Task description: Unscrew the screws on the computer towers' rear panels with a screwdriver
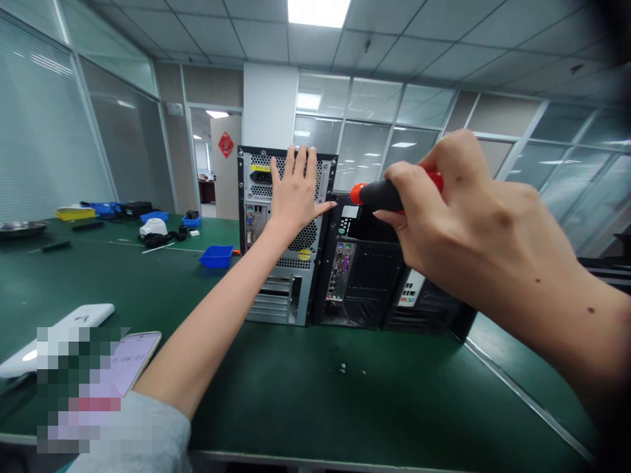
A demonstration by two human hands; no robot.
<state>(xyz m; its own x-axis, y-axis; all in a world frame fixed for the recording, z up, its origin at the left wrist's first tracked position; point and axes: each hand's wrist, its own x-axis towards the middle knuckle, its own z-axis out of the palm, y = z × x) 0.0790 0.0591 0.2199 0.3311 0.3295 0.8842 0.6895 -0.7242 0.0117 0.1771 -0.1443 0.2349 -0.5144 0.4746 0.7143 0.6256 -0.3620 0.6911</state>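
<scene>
green table: left grip touches computer case; right grip holds tool.

Silver computer tower, 1; ranged beside it: black towers, 2; right of it: black-and-orange tool, 1; left: phone, 1

Left fingers spread over silver computer case; right fingers grip red-black handle; blue tray near case.

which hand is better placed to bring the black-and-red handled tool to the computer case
Probably the right hand: it grips the black-and-red handled tool, while the left hand lies spread against the silver, perforated metal computer case.
</scene>
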